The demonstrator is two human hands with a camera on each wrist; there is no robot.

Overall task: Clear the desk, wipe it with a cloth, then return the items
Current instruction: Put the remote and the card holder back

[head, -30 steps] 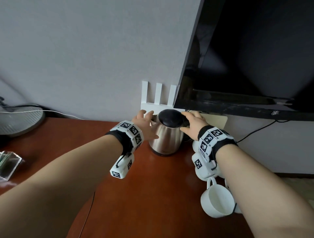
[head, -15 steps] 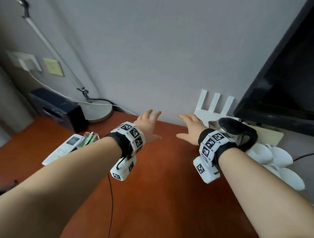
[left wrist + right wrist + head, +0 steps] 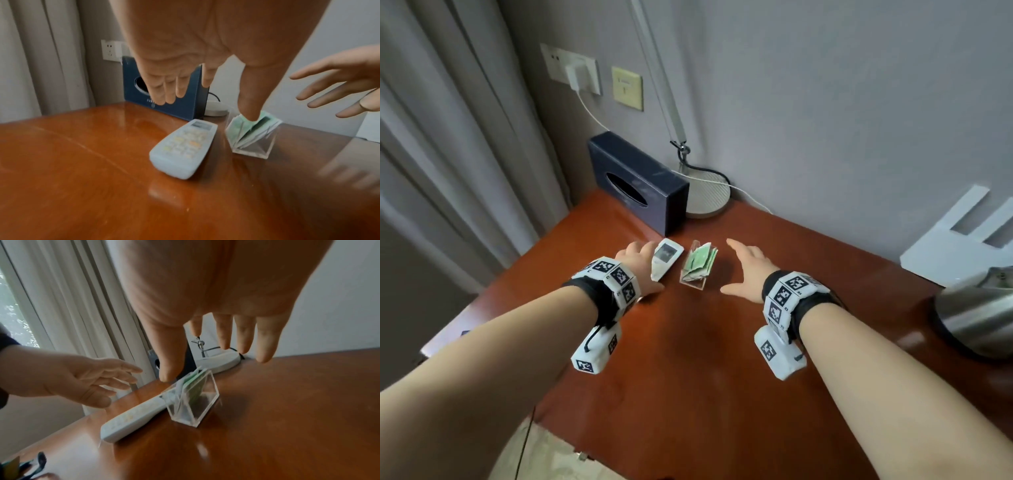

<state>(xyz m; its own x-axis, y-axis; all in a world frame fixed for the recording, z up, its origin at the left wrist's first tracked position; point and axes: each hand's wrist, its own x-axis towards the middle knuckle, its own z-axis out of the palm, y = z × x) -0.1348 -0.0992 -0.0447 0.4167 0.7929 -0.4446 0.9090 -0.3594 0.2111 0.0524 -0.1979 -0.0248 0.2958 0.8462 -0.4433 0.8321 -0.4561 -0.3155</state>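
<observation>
We look down on the red-brown wooden desk, its top glossy, with the grey wall behind it and pale curtains at the left. At the right edge of the head view part of a steel kettle stands on the desk, with a white router against the wall behind it. In the far corner a dark blue tissue box sits just beside the round white base of a desk lamp, whose cable runs along the wall. Our left hand hangs above the desk just left of the white remote control, fingers straight and loosely together, thumb held apart, nothing in its grasp. Our right hand hovers just right of the small clear acrylic holder, fingers spread and extended, holding nothing. The remote lies flat, face up, near the tissue box. The holder stands close beside the remote on its right; we cannot tell whether they touch. Green and white paper packets stand fanned inside it.
</observation>
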